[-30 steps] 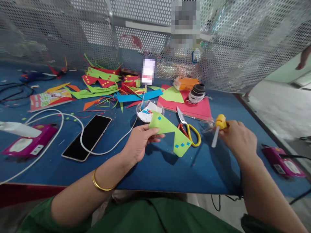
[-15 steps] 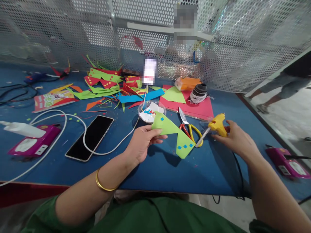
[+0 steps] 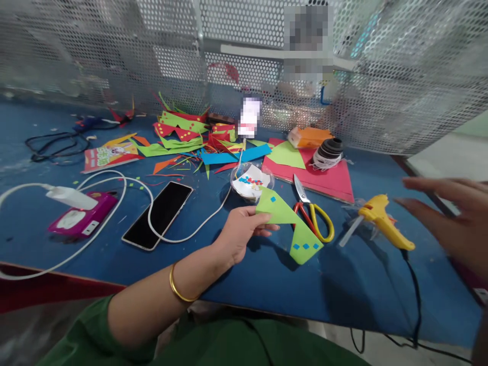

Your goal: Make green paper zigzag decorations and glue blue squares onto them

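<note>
My left hand [image 3: 244,231] is closed on one end of a green paper mask [image 3: 284,211] with small blue diamond pieces stuck on it. Off to the right, my right hand [image 3: 453,218] is raised above the table with its fingers apart, holding nothing. A yellow glue gun [image 3: 385,221] with a clear glue stick lies on the table just left of it, apart from the fingers. Scissors [image 3: 324,223] with red and yellow handles lie behind the mask, which partly covers them. A clear bowl [image 3: 270,178] holding white paper and tiny red and blue pieces stands behind the mask.
A black phone [image 3: 158,216], a white cable [image 3: 183,240] and a purple power strip [image 3: 82,216] lie at left. Finished-looking paper masks [image 3: 179,129] and coloured scraps are piled at the back. Red paper sheets [image 3: 335,180] carry a black spool [image 3: 328,151]. A perforated metal screen [image 3: 152,56] stands behind.
My right hand has let go of the glue gun and moved away to the right. The glue gun rests on the table. My left hand keeps the mask; the view has shifted.
</note>
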`<state>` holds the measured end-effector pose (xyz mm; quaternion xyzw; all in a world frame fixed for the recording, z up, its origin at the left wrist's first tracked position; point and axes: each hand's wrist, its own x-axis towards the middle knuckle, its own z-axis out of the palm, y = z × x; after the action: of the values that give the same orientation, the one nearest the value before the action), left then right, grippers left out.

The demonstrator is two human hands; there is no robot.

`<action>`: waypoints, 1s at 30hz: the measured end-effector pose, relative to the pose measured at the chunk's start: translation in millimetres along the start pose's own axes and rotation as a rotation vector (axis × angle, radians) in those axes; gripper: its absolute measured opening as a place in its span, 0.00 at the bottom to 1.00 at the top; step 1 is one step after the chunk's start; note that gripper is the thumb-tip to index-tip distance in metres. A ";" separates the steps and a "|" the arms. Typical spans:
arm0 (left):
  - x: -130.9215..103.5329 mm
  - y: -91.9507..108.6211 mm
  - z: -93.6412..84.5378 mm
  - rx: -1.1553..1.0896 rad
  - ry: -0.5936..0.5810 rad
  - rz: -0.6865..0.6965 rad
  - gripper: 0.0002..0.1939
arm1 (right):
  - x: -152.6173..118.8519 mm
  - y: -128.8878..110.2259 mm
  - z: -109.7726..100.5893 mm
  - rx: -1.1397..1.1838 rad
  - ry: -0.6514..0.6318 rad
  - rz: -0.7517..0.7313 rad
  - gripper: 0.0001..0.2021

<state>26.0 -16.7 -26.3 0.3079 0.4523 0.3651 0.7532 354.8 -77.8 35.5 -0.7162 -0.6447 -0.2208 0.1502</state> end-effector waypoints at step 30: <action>-10.1 1.0 2.8 -0.054 -0.125 -0.126 0.07 | 125.7 -235.5 117.3 0.027 -0.517 -0.765 0.15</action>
<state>25.0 -24.9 -19.8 0.2808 0.4129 0.3090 0.8095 145.0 117.7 -17.3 -0.4566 -0.8817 -0.0661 -0.0986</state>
